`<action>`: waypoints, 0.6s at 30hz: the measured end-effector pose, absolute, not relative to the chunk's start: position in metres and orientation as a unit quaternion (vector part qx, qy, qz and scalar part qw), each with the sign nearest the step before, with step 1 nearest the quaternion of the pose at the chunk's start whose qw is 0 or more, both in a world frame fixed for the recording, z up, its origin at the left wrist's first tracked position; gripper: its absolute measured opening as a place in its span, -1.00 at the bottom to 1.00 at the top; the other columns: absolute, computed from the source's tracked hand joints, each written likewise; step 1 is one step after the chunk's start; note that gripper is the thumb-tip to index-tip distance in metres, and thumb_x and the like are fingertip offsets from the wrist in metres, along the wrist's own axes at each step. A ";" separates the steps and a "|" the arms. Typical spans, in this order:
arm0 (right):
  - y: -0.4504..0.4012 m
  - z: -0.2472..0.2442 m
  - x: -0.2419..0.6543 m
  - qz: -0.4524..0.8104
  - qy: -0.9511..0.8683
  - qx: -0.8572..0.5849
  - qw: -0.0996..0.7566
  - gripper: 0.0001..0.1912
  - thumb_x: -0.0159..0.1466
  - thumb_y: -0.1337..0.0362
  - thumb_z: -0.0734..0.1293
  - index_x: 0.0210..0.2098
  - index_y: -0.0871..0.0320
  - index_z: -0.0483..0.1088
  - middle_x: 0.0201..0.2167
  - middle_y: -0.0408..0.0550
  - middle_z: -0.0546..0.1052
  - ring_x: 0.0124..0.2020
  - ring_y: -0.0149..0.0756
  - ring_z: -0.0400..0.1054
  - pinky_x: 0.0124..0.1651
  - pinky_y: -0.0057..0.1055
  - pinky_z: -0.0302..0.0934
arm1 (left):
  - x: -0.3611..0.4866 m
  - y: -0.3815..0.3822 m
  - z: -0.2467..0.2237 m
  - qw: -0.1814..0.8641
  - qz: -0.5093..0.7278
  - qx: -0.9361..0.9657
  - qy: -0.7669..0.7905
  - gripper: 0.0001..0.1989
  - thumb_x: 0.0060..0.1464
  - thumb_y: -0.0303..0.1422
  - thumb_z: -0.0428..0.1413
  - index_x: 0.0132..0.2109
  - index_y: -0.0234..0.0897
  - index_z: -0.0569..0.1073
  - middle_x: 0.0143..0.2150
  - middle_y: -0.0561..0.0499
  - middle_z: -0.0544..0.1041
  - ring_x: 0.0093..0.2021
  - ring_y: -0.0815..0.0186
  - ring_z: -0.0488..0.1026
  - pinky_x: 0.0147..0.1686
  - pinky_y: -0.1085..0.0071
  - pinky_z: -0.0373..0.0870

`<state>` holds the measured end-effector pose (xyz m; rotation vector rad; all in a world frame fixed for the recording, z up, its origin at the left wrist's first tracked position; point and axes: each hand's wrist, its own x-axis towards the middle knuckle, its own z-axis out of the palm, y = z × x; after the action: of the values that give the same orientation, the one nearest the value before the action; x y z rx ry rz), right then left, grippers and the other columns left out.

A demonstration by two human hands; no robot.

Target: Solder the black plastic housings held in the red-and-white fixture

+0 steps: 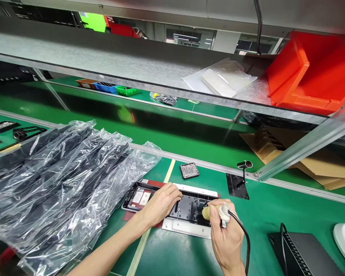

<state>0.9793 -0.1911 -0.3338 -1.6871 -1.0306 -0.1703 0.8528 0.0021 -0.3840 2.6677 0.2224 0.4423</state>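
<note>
A long black plastic housing [186, 205] lies across the green bench in front of me, seated between white metal fixture strips [186, 227] on a reddish-brown base. My left hand [165, 201] is closed over the middle of the housing, fingers bent together at its far edge; the fingertips are partly hidden. In my right hand [225, 234] is a corded electric screwdriver [211, 213] with a yellowish front, its tip end over the right part of the housing. The tip itself is hidden. Beyond the housing sits a small black tray of screws [189, 171].
Dark parts in clear plastic bags [74, 180] cover the left side. A metal tube holder [244, 165] stands at right, near a black laptop-like device [304, 253]. Overhead, a shelf [103, 65] carries a red bin [319, 76]. Cardboard pieces [310, 161] lie behind a slanted strut.
</note>
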 end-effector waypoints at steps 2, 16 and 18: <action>-0.191 -0.334 0.979 -0.067 -0.431 -0.713 0.548 -0.89 0.41 0.30 0.29 -0.27 0.12 0.39 -0.38 -0.15 0.45 -0.37 -0.45 0.38 -0.27 -0.48 0.30 | 0.849 0.001 -0.385 0.214 0.168 0.958 0.087 -0.76 0.43 -0.40 -0.10 -0.05 -0.25 0.47 -0.13 -0.06 0.52 -0.10 0.21 0.40 -0.07 0.24 0.40; -0.190 -0.335 0.977 -0.068 -0.429 -0.715 0.548 -0.92 0.39 0.31 0.30 -0.26 0.11 0.40 -0.38 -0.14 0.46 -0.38 -0.40 0.39 -0.29 -0.44 0.32 | 0.844 0.000 -0.391 0.183 0.188 0.961 0.084 -0.72 0.41 -0.40 -0.07 0.09 -0.22 0.50 -0.12 -0.08 0.51 -0.11 0.22 0.40 -0.09 0.24 0.45; -0.191 -0.335 0.978 -0.070 -0.429 -0.716 0.547 -0.91 0.40 0.30 0.30 -0.27 0.11 0.40 -0.38 -0.14 0.46 -0.38 -0.40 0.39 -0.28 -0.44 0.32 | 0.846 0.001 -0.385 0.194 0.187 0.959 0.088 -0.72 0.41 -0.41 -0.07 0.09 -0.22 0.50 -0.11 -0.08 0.52 -0.10 0.22 0.40 -0.08 0.25 0.45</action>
<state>0.9778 -0.1907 -0.3346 -1.6962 -1.0171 -0.1662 0.8460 0.0007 -0.3852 2.6892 0.2465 0.5248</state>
